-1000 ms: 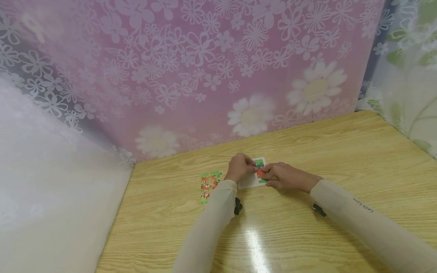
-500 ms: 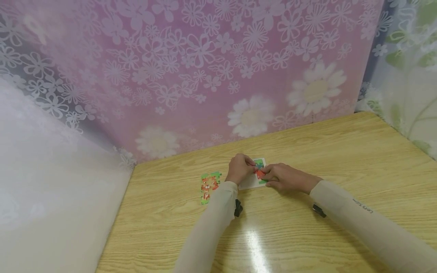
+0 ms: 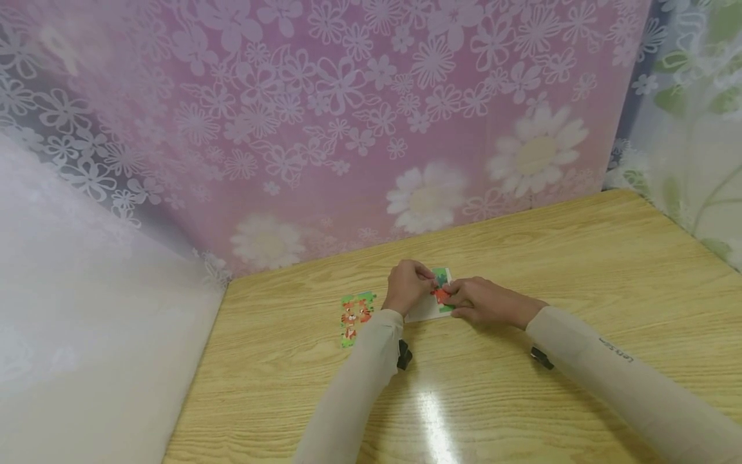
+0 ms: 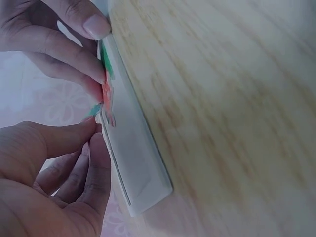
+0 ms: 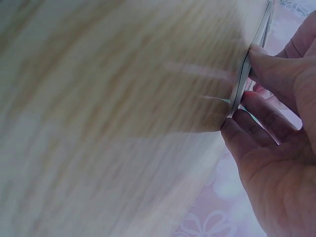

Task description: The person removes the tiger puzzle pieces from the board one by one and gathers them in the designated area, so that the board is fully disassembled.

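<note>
In the head view, a white puzzle tray [image 3: 420, 314] lies on the table with green, teal and red jigsaw pieces [image 3: 442, 295] along its right side. My left hand [image 3: 408, 287] pinches a small teal-and-red jigsaw piece [image 4: 94, 110] between thumb and forefinger at the tray's upper part; the fingers hide most of it. My right hand [image 3: 487, 299] holds the tray at its right side. In the left wrist view, its thumb rests at the tray edge while its other fingertips press the red piece. The tray's left part shows bare white.
Left of the tray lies a joined group of jigsaw pieces [image 3: 350, 316] with an orange tiger picture, partly behind the left sleeve [image 3: 362, 374]. The wood-grain table [image 3: 278, 374] meets a pink flowered wall covering [image 3: 324, 161] at the back.
Both hands stay nearly in place. The left fingertips have shifted slightly, and the green area at the tray's top now covers more of the white border.
</note>
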`<act>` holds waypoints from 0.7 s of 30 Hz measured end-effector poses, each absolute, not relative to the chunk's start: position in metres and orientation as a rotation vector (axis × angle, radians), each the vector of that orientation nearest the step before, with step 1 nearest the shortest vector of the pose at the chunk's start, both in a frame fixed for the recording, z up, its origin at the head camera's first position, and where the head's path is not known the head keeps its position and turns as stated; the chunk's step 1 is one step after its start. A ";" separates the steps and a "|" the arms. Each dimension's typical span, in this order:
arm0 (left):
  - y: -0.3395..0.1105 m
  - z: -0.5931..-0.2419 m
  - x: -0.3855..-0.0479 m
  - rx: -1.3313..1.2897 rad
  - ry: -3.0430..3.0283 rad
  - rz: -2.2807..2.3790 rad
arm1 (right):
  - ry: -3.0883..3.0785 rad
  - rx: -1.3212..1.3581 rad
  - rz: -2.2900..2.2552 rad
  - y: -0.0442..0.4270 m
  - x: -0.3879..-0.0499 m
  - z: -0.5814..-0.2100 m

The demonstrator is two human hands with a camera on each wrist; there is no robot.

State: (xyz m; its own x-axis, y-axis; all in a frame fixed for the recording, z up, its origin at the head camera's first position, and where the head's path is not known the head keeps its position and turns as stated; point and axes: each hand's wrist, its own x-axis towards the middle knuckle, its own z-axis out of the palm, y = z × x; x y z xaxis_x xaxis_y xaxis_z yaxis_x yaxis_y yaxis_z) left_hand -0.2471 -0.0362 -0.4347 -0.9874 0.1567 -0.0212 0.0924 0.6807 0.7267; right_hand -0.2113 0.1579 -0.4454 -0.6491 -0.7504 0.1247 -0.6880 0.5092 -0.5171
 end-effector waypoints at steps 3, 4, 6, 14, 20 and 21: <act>-0.039 -0.435 -0.246 0.232 2.809 1.218 | 2.626 -1.243 -0.818 0.158 -0.211 -0.446; -0.040 -0.435 -0.246 0.238 2.809 1.226 | 2.623 -1.239 -0.823 0.158 -0.211 -0.446; -0.044 -0.436 -0.246 0.249 2.809 1.236 | 2.618 -1.229 -0.833 0.158 -0.211 -0.446; -0.067 -0.429 -0.243 0.239 2.821 1.286 | 2.633 -1.209 -0.828 0.159 -0.211 -0.446; -0.089 -0.429 -0.240 0.212 2.832 1.275 | 2.642 -1.209 -0.835 0.159 -0.210 -0.446; -0.093 -0.429 -0.239 0.204 2.830 1.276 | 2.639 -1.196 -0.839 0.159 -0.210 -0.446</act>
